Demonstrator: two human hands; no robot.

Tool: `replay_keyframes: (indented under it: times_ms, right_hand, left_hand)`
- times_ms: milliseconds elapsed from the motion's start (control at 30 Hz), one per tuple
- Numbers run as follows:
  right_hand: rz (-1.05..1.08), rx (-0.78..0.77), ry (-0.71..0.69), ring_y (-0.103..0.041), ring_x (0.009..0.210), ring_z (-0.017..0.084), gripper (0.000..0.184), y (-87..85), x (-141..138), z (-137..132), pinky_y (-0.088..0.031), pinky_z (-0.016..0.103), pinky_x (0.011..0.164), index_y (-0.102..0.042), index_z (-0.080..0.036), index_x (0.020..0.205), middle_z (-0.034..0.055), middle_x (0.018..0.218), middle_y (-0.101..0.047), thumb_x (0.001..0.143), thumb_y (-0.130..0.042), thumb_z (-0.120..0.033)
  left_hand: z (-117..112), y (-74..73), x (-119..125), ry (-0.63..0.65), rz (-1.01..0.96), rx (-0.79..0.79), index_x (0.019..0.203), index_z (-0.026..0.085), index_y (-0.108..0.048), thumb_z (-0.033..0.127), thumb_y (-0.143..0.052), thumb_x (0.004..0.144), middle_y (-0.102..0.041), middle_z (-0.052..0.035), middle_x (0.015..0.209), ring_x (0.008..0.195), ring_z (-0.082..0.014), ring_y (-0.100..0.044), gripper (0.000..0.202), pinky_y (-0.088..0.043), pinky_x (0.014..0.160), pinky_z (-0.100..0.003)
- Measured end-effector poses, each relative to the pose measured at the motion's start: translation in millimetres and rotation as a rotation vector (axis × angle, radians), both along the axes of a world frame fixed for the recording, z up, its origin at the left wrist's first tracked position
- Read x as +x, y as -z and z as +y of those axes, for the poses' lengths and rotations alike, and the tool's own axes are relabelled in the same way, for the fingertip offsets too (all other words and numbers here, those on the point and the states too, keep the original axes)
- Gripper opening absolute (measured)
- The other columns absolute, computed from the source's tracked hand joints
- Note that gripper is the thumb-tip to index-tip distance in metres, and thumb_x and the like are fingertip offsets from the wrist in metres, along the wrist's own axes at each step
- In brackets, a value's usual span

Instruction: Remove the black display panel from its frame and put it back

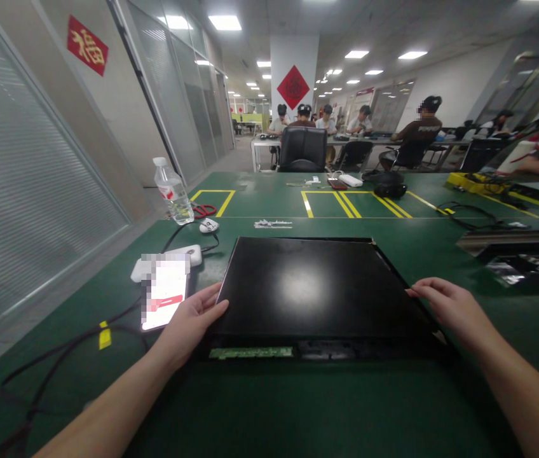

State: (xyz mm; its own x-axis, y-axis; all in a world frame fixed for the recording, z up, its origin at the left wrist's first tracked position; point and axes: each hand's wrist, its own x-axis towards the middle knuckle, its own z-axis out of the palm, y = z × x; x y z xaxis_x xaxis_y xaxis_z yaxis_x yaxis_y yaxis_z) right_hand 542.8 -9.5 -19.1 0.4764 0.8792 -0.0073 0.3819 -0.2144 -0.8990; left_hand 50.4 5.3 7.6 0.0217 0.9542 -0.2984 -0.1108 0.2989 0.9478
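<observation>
A flat black metal chassis (312,289) lies on the green table (269,407) in front of me, its glossy lid up and a green circuit-board edge showing along its near side. My left hand (192,321) rests against its left edge, fingers laid along the side. My right hand (445,308) touches its right edge, fingers stretched flat toward the lid. Neither hand is wrapped round anything.
A lit phone (164,296) and a white power bank (181,257) lie left of the chassis, with black cables. Behind them are a water bottle (171,191), red scissors (204,209) and small white parts (272,223). Another metal unit (520,254) sits right. People work at far tables.
</observation>
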Motion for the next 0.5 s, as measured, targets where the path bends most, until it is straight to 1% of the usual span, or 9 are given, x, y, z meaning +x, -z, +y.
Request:
replay_keyframes:
  times_ms: [67, 133, 233, 300, 400, 500]
  right_hand:
    - [-0.066, -0.019, 0.035, -0.059, 0.057, 0.02, 0.036, -1.7, -0.7, 1.0, -0.037, 0.03, 0.049, -0.077, -0.023, 0.08, 0.0055, 0.068, -0.072, 0.066, -0.076, -0.056]
    - [-0.137, -0.047, 0.045, -0.062, 0.06, 0.022, 0.04, -2.6, -0.6, 2.2, -0.041, 0.032, 0.052, -0.077, -0.023, 0.078, 0.0054, 0.066, -0.071, 0.064, -0.073, -0.061]
    - [-0.241, -0.087, 0.044, -0.064, 0.064, 0.025, 0.044, -1.3, 0.6, 4.0, -0.044, 0.036, 0.057, -0.077, -0.025, 0.079, 0.006, 0.069, -0.073, 0.065, -0.069, -0.066]
    - [-0.294, -0.1, 0.04, -0.067, 0.067, 0.028, 0.045, 0.3, 1.0, 4.8, -0.046, 0.038, 0.06, -0.077, -0.027, 0.078, 0.0069, 0.072, -0.075, 0.065, -0.066, -0.069]
    - [-0.349, -0.094, 0.031, -0.069, 0.07, 0.029, 0.045, 2.2, 0.1, 4.9, -0.047, 0.041, 0.065, -0.076, -0.028, 0.077, 0.0075, 0.076, -0.078, 0.065, -0.063, -0.069]
    - [-0.373, -0.087, 0.027, -0.07, 0.071, 0.029, 0.043, 3.2, -1.2, 4.2, -0.049, 0.042, 0.068, -0.076, -0.029, 0.078, 0.0074, 0.079, -0.079, 0.067, -0.063, -0.068]
  left_hand:
    - [0.5, 0.1, 0.2, 0.005, 0.022, -0.009, 0.119, 0.018, -0.08, 0.051, -0.111, 0.05, -0.092, -0.0125, 0.111, 0.116, -0.0383, -0.086, 0.083, -0.071, 0.081, -0.038]
    - [1.3, 0.4, 0.2, 0.012, 0.041, -0.012, 0.122, 0.017, -0.079, 0.055, -0.11, 0.05, -0.092, -0.0131, 0.113, 0.119, -0.0392, -0.085, 0.087, -0.071, 0.09, -0.041]
    - [2.5, 1.0, 0.6, 0.02, 0.067, 0.001, 0.122, 0.019, -0.079, 0.057, -0.109, 0.051, -0.092, -0.013, 0.116, 0.122, -0.0401, -0.084, 0.086, -0.068, 0.106, -0.049]
    - [2.9, 1.1, 1.2, 0.032, 0.093, 0.022, 0.121, 0.02, -0.079, 0.057, -0.108, 0.053, -0.091, -0.0133, 0.119, 0.125, -0.041, -0.083, 0.083, -0.064, 0.113, -0.053]
    - [2.3, 0.1, 2.0, 0.06, 0.142, 0.049, 0.118, 0.02, -0.08, 0.06, -0.104, 0.058, -0.09, -0.0135, 0.124, 0.127, -0.0419, -0.081, 0.076, -0.061, 0.117, -0.057]
    - [1.5, -1.6, 2.1, 0.075, 0.191, 0.073, 0.116, 0.021, -0.079, 0.06, -0.1, 0.061, -0.089, -0.013, 0.126, 0.129, -0.0418, -0.08, 0.07, -0.06, 0.118, -0.058]
